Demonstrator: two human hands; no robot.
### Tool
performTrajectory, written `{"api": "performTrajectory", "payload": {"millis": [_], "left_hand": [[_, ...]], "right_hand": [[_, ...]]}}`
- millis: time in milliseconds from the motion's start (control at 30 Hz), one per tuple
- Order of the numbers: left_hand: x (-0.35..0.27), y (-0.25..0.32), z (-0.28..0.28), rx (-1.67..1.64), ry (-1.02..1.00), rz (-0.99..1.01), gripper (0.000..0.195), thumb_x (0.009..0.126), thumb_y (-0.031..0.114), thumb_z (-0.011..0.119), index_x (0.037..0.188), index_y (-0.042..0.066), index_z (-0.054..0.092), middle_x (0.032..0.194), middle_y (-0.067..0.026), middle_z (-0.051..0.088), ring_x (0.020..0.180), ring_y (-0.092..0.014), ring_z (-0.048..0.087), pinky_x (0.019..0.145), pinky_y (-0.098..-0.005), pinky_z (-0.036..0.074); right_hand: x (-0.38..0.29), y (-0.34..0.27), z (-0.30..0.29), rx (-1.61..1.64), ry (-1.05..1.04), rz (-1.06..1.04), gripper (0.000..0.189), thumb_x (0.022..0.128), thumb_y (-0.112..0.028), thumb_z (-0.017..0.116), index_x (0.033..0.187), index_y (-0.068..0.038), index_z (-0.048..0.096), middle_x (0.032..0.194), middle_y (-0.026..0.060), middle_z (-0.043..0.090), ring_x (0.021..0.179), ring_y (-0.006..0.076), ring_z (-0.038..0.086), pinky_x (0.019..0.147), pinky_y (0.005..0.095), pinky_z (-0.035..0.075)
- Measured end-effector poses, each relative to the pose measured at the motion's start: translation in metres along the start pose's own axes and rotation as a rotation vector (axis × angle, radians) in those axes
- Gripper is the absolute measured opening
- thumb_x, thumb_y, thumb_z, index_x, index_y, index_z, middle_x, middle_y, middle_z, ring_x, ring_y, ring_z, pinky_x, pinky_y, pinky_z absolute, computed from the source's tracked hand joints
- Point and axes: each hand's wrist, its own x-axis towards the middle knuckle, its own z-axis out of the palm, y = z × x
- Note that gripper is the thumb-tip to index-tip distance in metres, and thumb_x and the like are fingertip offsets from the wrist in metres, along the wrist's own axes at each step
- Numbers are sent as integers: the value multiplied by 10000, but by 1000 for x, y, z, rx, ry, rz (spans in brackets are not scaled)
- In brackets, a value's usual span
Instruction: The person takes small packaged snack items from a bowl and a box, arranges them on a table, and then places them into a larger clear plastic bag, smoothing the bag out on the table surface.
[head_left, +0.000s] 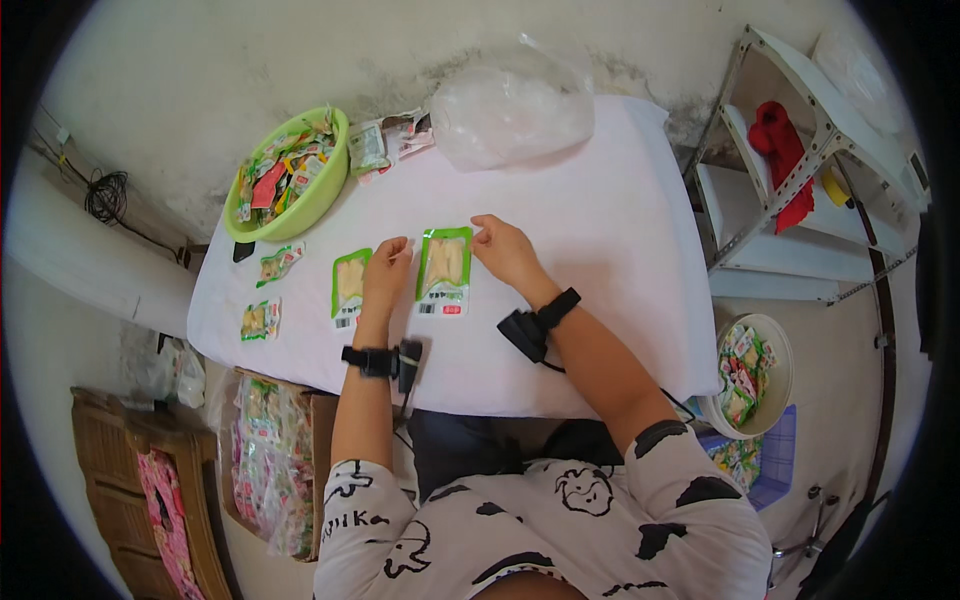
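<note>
A flat green-edged food pouch (444, 271) with pale yellow pieces behind its clear window lies on the white-covered table (585, 352). At its upper right edge is my right hand (508, 252), index finger extended; it holds nothing that I can see. My left hand (388, 276) rests just left of that pouch, fingers curled. Whether a small pale thing is pinched at its fingertips is unclear. It partly covers a second, similar pouch (349, 281). Two small snack packets, an upper packet (280, 264) and a lower packet (260, 320), lie farther left.
A green basin (330, 199) full of mixed packets stands at the back left, beside a dark flat object (243, 251). A clear plastic bag (514, 116) sits against the wall. A carton (319, 450), a white bucket (784, 360) and a metal shelf (780, 247) flank the table.
</note>
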Motion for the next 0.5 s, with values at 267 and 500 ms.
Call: {"api": "performTrajectory", "payload": {"millis": [267, 500], "left_hand": [[38, 0, 23, -296, -236, -247, 160, 880, 159, 565, 934, 20, 623, 712, 16, 564, 572, -59, 480, 492, -195, 377], [25, -1, 33, -626, -102, -268, 104, 864, 103, 582, 831, 6, 607, 603, 11, 522, 450, -54, 406, 402, -198, 304]], "right_hand": [[10, 14, 2, 109, 54, -16, 345, 777, -130, 631, 1100, -25, 574, 836, 123, 658, 767, 236, 643, 686, 332, 501], [24, -4, -27, 437, -172, 315, 226, 835, -200, 609, 994, -40, 618, 808, 5, 634, 718, 78, 588, 566, 221, 444]]}}
